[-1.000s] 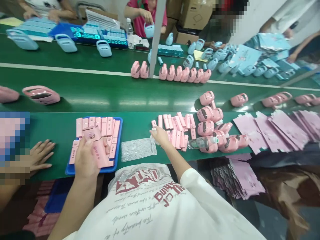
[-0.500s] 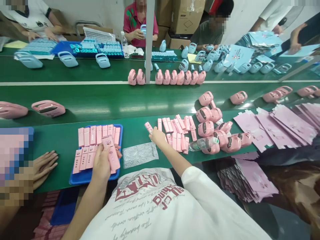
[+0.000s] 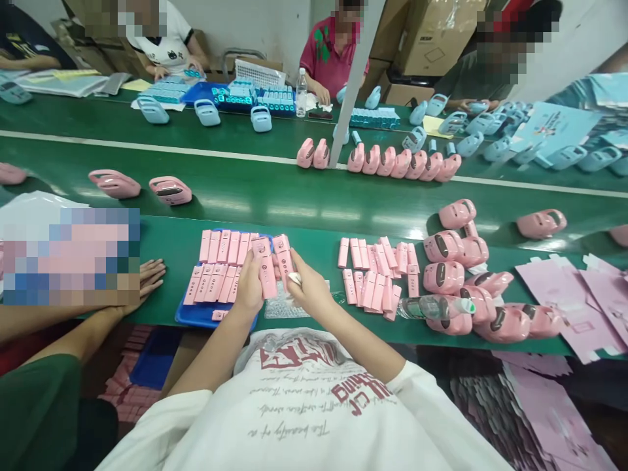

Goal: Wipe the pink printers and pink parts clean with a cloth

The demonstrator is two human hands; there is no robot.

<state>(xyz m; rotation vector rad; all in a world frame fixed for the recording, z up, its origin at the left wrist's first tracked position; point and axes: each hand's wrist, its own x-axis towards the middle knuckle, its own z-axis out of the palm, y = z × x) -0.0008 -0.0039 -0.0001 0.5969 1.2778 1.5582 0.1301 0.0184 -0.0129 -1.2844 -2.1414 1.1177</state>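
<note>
At left I see a blue plastic tray (image 3: 195, 318) of slim pink boxes; over its right side my left hand (image 3: 250, 286), forearm slanting up and inward, pinches a pink rectangular box (image 3: 266, 273) between its fingers. Close beside, my right hand (image 3: 314, 289), angled inward, has its fingers pinching a second pink box (image 3: 282, 254) above the green worktop (image 3: 314, 243), with a small white scrap (image 3: 295, 278).

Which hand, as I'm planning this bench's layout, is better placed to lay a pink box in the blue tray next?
Probably the left hand: it holds a pink box close to the blue tray. The right hand, gripping a second pink box, is farther off.
</note>
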